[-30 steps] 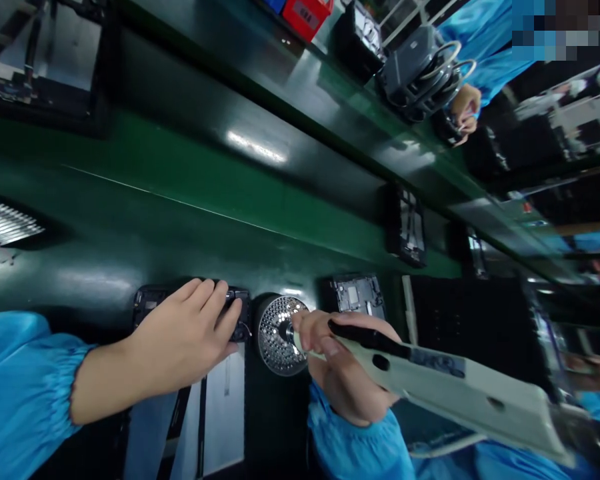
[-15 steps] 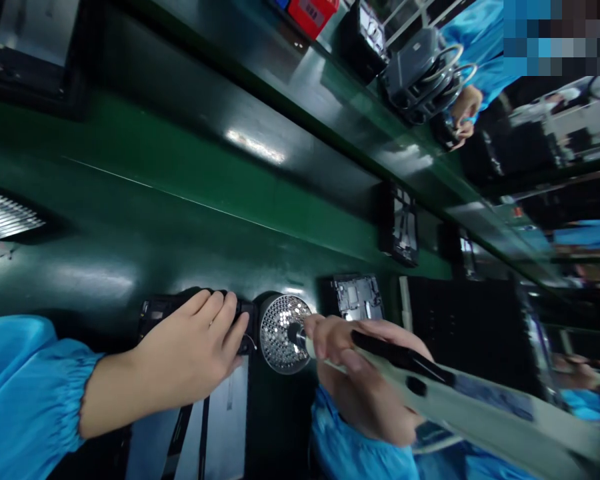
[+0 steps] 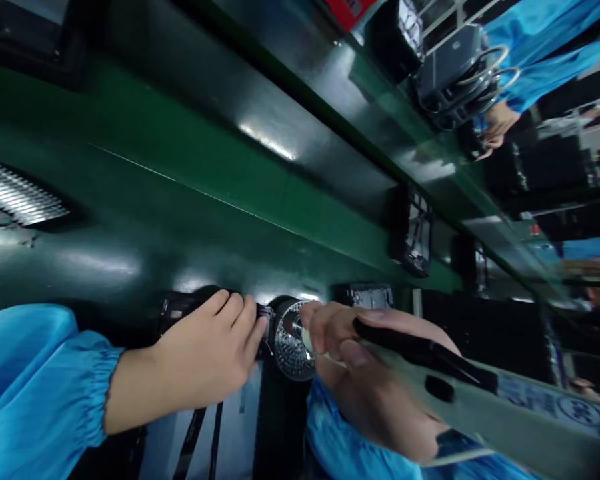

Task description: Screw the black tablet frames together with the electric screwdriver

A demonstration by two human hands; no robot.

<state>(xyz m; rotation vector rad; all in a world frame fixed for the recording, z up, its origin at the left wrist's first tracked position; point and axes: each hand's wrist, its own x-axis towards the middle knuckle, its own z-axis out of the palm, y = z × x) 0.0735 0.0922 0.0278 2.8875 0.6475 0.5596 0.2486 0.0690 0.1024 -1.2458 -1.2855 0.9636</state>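
Observation:
My right hand (image 3: 380, 373) is wrapped round a pale electric screwdriver (image 3: 525, 413) with a black lever and a label on its body. The screwdriver's tip is over a round metal screw dish (image 3: 293, 357), its surface full of small holes and shiny specks; my fingers cover part of it. My left hand (image 3: 210, 350) lies over the upper end of a black electronic device (image 3: 173, 305), fingers curled over its edge. Grey-white panels (image 3: 237, 427) and dark strips show on the device below my wrist. A thin wire pokes out near my fingertips.
Another opened black housing (image 3: 370, 295) lies behind my right hand. Farther along stands a dark unit (image 3: 413, 230). A ribbed metal part (image 3: 23, 193) with wires is at the left. Across the bench, a co-worker's hand (image 3: 500, 123) is beside grey devices (image 3: 453, 73) and a red bin (image 3: 350, 10).
The view has shifted, so the bench things sit farther right. The screwdriver tip stays over the screw dish, with my right hand now covering more of it. My left hand keeps its place on the device.

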